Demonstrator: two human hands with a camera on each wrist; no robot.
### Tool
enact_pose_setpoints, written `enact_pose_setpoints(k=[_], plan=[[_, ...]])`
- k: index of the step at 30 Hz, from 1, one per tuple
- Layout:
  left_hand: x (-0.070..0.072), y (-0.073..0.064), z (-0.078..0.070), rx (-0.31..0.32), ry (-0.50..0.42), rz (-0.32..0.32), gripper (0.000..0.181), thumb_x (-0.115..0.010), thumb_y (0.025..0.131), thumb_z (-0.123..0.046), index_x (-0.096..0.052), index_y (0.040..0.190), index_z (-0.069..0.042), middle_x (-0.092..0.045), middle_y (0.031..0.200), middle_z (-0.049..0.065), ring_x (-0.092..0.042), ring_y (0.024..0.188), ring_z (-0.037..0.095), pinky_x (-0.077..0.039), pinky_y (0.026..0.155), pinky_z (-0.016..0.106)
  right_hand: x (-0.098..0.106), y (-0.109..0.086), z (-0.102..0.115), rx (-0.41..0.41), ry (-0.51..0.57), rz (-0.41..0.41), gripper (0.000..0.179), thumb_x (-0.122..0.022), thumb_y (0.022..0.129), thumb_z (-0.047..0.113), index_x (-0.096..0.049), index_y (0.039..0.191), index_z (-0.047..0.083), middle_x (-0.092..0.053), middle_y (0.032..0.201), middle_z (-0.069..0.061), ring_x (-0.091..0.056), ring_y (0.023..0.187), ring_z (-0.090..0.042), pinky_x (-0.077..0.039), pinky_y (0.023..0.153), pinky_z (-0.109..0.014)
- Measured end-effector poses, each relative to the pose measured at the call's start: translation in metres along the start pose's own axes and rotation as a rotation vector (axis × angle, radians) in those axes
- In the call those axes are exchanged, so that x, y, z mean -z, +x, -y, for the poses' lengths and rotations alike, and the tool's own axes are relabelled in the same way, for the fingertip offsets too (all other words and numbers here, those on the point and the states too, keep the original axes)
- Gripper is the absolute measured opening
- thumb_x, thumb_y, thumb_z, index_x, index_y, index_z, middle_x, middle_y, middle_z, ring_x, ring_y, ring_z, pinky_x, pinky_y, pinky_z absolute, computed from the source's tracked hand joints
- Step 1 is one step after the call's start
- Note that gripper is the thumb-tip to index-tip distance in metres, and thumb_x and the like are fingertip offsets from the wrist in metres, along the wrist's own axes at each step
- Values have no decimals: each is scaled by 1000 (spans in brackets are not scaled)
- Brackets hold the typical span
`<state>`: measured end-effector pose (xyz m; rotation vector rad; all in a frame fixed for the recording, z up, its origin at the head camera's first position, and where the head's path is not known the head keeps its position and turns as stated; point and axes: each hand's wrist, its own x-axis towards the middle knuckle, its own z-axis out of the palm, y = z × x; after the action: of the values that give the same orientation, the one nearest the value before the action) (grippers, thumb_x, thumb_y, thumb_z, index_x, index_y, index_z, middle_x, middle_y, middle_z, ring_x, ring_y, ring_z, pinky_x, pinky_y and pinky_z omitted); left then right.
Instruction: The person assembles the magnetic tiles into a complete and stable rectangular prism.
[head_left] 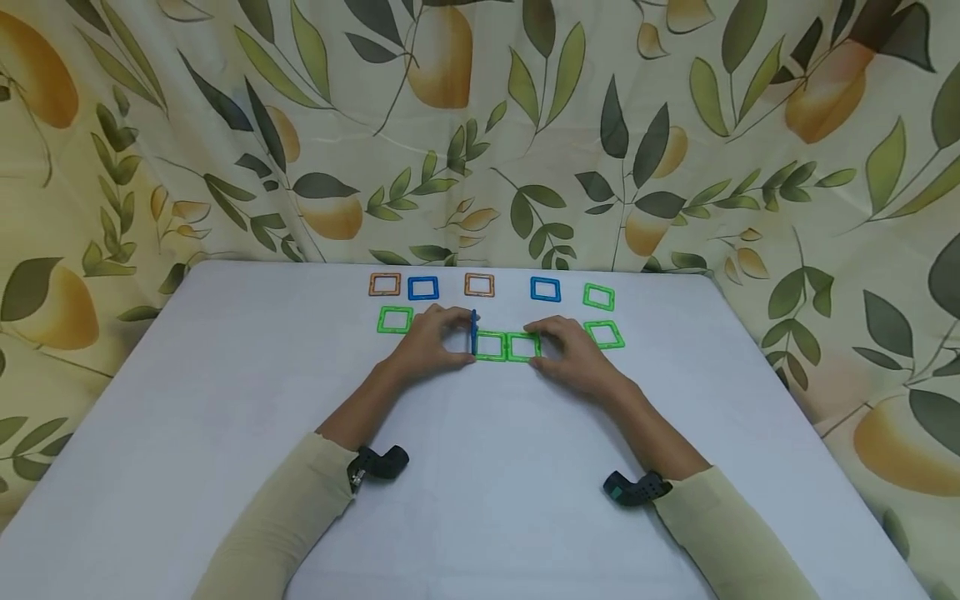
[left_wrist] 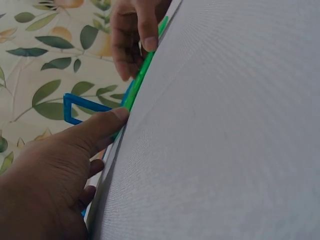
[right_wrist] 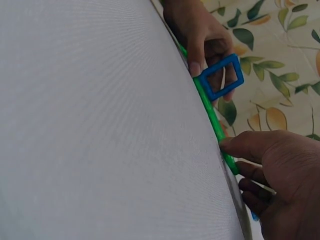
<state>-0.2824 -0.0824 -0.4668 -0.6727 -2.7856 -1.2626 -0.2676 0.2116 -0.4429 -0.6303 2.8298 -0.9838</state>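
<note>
Two green square magnetic tiles, a left one (head_left: 491,358) and a right one (head_left: 522,360), lie flat edge to edge on the white table. A blue square magnetic tile (head_left: 474,333) stands upright along the left edge of the pair. My left hand (head_left: 431,343) pinches this blue tile between thumb and fingers at its near and far sides. In the right wrist view the blue tile (right_wrist: 239,71) shows its open frame, rising from the green strip. My right hand (head_left: 576,354) grips the right green tile by its outer end, thumb on the near side and fingers on the far side.
Along the back lie loose tiles: an orange one (head_left: 385,292), a blue one (head_left: 423,297), another orange one (head_left: 480,294) and another blue one (head_left: 545,299). Green tiles flank the hands, one left (head_left: 395,330), two right (head_left: 598,287). A patterned cloth (head_left: 480,167) hangs behind the table.
</note>
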Motion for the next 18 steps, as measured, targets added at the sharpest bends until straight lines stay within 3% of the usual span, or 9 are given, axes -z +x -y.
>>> enact_pose_setpoints(k=[5, 11, 14, 18], plan=[[-3, 1, -1, 9, 2, -1, 68, -95, 79, -27, -67, 140, -19, -67, 118, -2, -53, 113, 21, -45, 99, 46, 6, -3, 3, 7, 7, 23, 53, -81, 93, 13, -64, 142, 10, -58, 146, -9, -45, 142, -31, -31, 120, -51], [0, -1, -2, 21, 11, -12, 69, -95, 78, -26, -66, 141, -18, -67, 118, -2, -53, 113, 22, -46, 99, 46, 19, -3, -2, 69, -2, -4, 52, -80, 94, 12, -62, 142, 4, -58, 145, -15, -53, 134, -35, -42, 112, -53], [0, 0, -2, 19, 6, -10, 69, -94, 79, -26, -66, 141, -18, -66, 119, -1, -53, 113, 22, -45, 99, 46, 27, -6, -7, 51, -15, -28, 52, -80, 94, 12, -62, 142, 3, -58, 145, -17, -54, 133, -38, -44, 110, -56], [-2, 0, -1, 19, 6, -6, 69, -94, 79, -27, -66, 142, -18, -65, 119, 0, -53, 113, 23, -46, 99, 47, 35, -10, -16, 2, -46, -46, 53, -81, 93, 12, -63, 141, 3, -57, 146, -19, -47, 139, -40, -36, 115, -60]])
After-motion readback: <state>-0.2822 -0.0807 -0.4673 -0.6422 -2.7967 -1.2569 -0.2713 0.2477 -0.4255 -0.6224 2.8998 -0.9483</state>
